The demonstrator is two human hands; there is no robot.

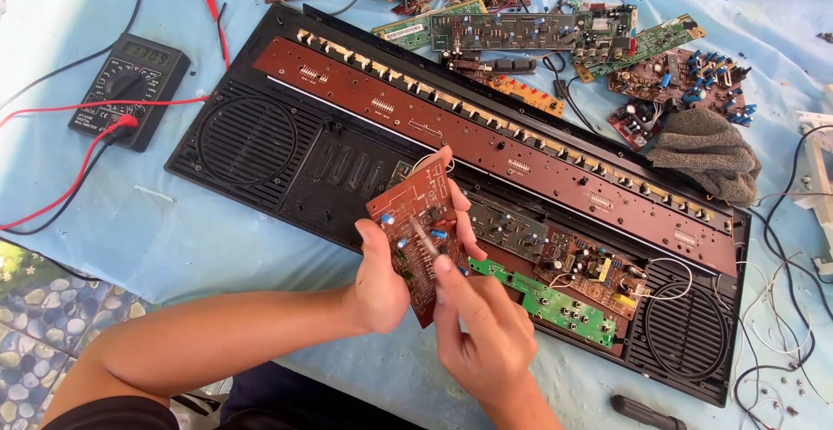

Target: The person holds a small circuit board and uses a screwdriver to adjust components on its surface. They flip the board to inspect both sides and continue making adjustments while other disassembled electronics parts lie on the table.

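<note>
Hands meet over the opened black keyboard casing, which lies back-up on a light blue cloth: the left hand is closed on a small brown circuit board, thumb on its near edge and fingers behind, holding it tilted above the casing's middle, while the right hand pinches a thin pale tool whose tip rests on the board's face. The board looks light and stiff but fragile, studded with blue capacitors and small parts, so the bare edges seem the safest place to hold it. What the thin tool is cannot be made out, and the left fingers are mostly hidden behind the board. A multimeter with red and black leads lies well apart on the left; loose boards and a grey rag crowd the far right
</note>
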